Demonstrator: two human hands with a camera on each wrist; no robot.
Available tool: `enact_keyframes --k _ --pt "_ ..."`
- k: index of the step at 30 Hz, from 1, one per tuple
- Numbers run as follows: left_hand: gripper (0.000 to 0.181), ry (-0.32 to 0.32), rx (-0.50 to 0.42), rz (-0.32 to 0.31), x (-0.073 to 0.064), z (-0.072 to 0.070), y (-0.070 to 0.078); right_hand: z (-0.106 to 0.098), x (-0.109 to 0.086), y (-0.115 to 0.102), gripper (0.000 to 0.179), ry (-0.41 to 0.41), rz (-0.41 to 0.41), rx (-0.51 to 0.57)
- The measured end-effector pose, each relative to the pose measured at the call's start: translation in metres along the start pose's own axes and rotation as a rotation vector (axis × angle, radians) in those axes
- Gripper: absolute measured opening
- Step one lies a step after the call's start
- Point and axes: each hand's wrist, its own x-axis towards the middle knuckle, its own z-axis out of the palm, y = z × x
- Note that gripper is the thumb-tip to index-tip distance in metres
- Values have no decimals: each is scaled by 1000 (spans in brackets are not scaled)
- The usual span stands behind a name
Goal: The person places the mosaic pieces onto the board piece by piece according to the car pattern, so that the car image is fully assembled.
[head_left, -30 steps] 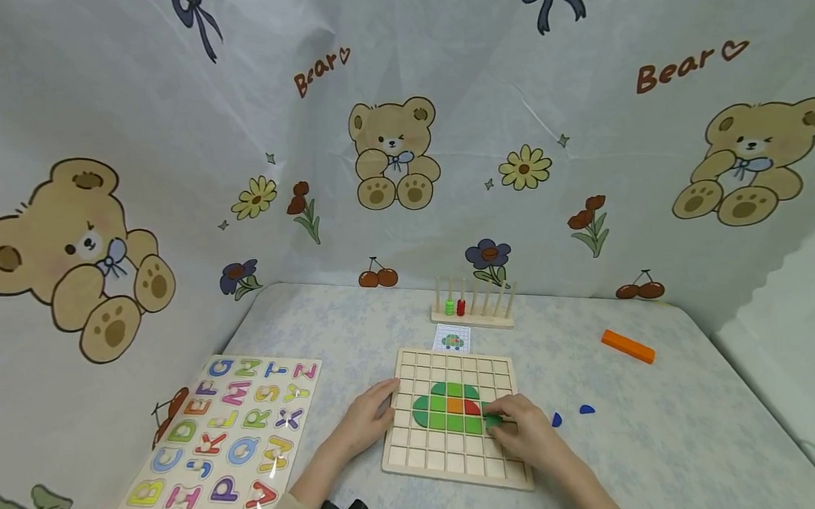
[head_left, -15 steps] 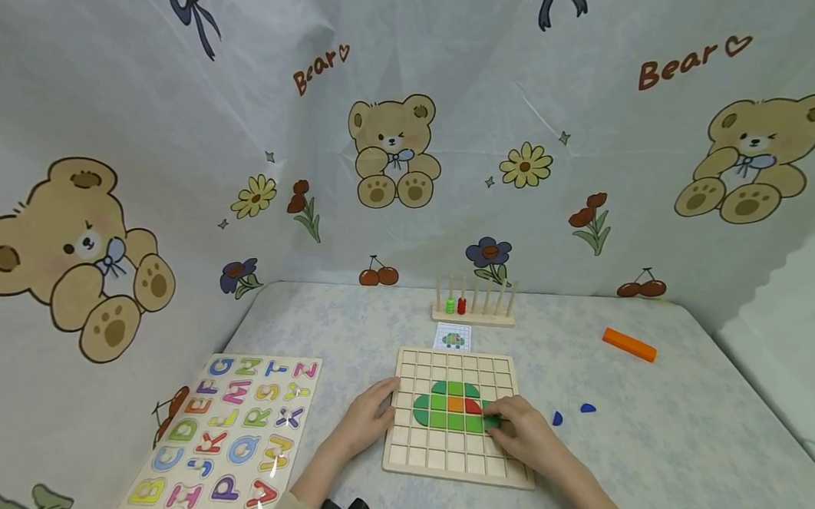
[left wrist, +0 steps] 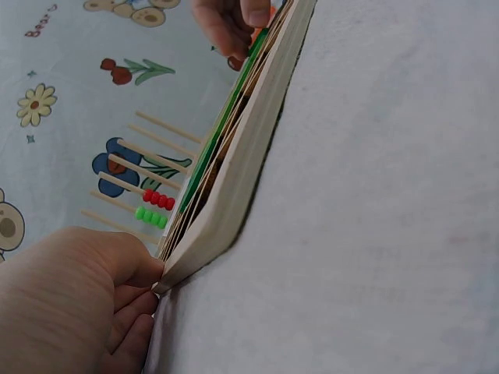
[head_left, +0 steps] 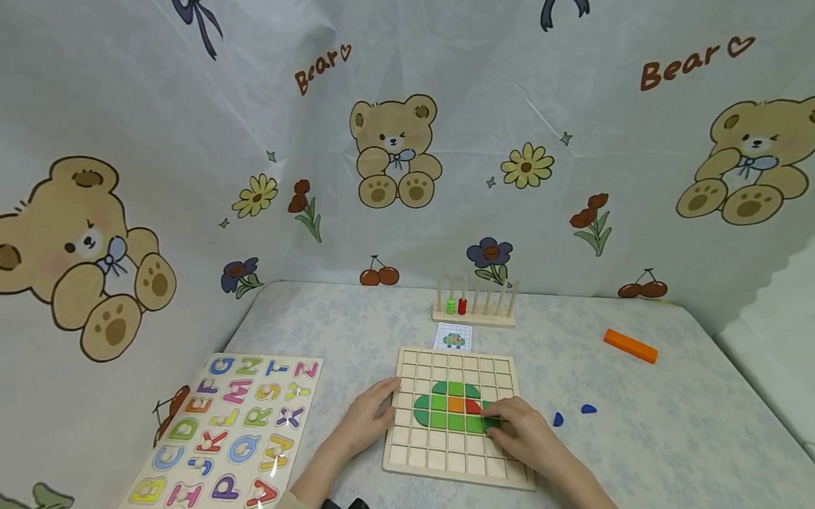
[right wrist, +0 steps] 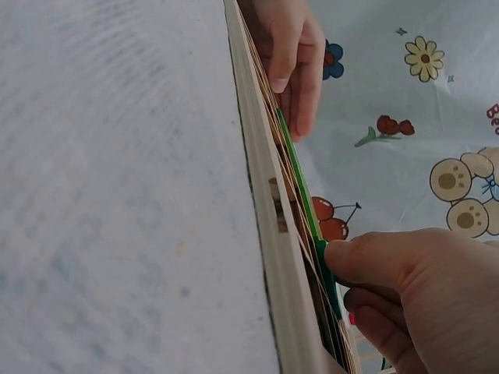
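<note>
A square wooden grid board [head_left: 435,459] lies on the table, with flat green, orange and red tiles set in its middle cells. My left hand [head_left: 364,417] grips the board's left edge, thumb at the top of the rim and fingers against its side in the left wrist view. At the right end of the green tiles, my right hand [head_left: 527,426] pinches a dark green tile [head_left: 490,422] between thumb and fingers. That tile sits low at its cell, partly hidden by the fingertips. In the right wrist view the thumb presses at the dark green tile [right wrist: 320,253].
A picture card [head_left: 452,337] touches the board's far edge, before a peg rack [head_left: 476,320] with green and red beads. Two blue half-round pieces [head_left: 588,409] and an orange bar [head_left: 630,346] lie to the right. A letter puzzle board [head_left: 212,418] lies left.
The dark green tile in my right hand has gone from tilted to flatter, down into the grid. The left hand keeps its place on the board's edge.
</note>
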Motion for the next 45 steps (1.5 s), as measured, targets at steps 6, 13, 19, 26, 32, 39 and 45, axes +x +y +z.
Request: enact_keyframes --k 6,13,19,26,32,39,45 --pt "50 -1 -3 -3 0 0 1 0 -1 0 27 -2 -7 -3" --pt "49 -1 -2 -21 -1 1 1 1 -2 1 28 -1 -29 1" --pt "50 -4 6 -26 -3 2 1 2 -3 -2 27 -21 -14 22" --pt "49 -10 4 -22 -2 1 1 -15 3 -3 21 16 19 160" --pt "49 -7 8 -16 -1 0 1 -53 2 6 27 86 216 56" --pt "50 -14 -2 -22 0 0 1 -87 -22 33 28 120 397 -87" --pt "50 -8 -12 -18 0 -1 4 -97 -41 50 32 43 514 -96"
